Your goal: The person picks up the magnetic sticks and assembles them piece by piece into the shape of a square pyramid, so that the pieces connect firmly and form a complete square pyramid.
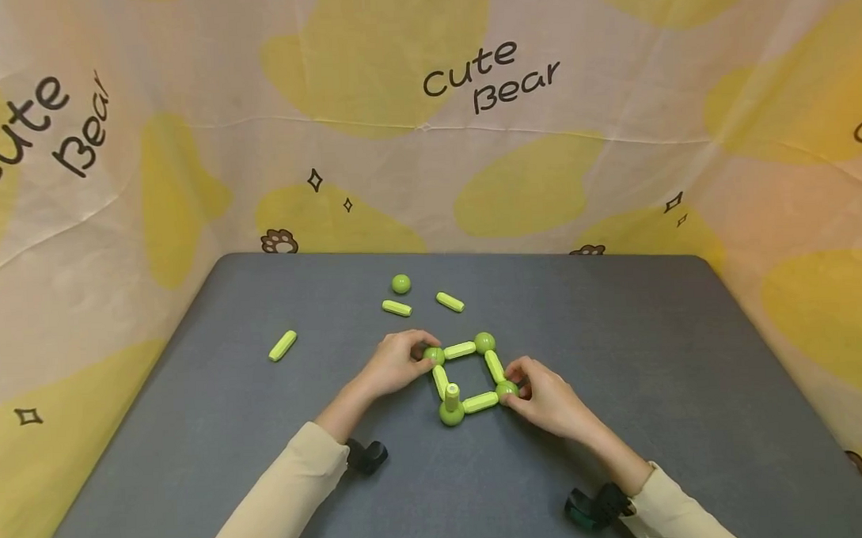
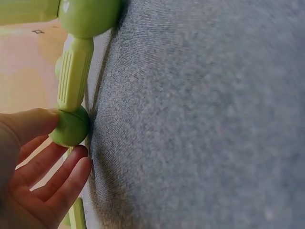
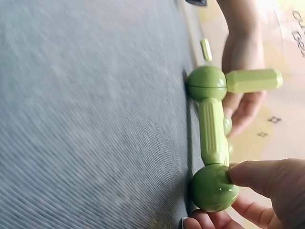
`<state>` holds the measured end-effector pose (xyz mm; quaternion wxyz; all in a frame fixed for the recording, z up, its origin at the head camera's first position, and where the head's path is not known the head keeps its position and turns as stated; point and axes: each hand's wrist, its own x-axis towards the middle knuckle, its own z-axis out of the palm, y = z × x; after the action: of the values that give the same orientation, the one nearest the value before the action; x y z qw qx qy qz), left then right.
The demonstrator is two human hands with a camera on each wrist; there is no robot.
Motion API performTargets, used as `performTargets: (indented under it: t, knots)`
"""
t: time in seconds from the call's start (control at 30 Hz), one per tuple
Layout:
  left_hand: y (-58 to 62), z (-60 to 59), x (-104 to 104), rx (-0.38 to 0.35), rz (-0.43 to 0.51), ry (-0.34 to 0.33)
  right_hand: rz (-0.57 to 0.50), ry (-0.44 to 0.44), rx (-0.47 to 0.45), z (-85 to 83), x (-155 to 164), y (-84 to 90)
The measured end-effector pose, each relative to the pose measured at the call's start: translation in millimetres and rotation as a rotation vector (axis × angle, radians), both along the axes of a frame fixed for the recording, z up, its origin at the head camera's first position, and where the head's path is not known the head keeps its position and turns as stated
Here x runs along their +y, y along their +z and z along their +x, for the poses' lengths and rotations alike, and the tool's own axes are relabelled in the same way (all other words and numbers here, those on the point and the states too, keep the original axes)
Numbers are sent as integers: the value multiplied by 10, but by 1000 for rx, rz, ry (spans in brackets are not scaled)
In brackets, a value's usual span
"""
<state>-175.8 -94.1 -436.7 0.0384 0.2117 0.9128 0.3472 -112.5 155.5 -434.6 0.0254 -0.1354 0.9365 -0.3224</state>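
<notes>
A square frame of green balls joined by light green rods lies flat on the table. Its near-left ball [image 1: 451,413] carries one more rod [image 1: 452,396] standing upright. My left hand [image 1: 400,363] pinches the far-left ball [image 2: 71,128] between thumb and fingers. On the opposite corner, my right hand [image 1: 546,398] grips the near-right ball [image 3: 214,188], thumb on one side and fingers round the other. Between the hands, the far-right ball [image 1: 485,343] is untouched. A ridged rod [image 3: 213,130] links the near-right ball to the near-left one.
Behind the frame lie a loose green ball [image 1: 401,283] and two loose rods, a left one [image 1: 397,308] and a right one [image 1: 450,302]. Another rod [image 1: 282,346] rests farther left on the grey table [image 1: 654,332]. A patterned cloth [image 1: 367,81] surrounds the table's back and sides.
</notes>
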Motion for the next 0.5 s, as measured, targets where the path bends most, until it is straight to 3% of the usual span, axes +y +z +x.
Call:
performTargets:
  t: [0.5]
  knots:
    - [12,186,-61,40,-2,-39,-13,19,40,-177,120,-18]
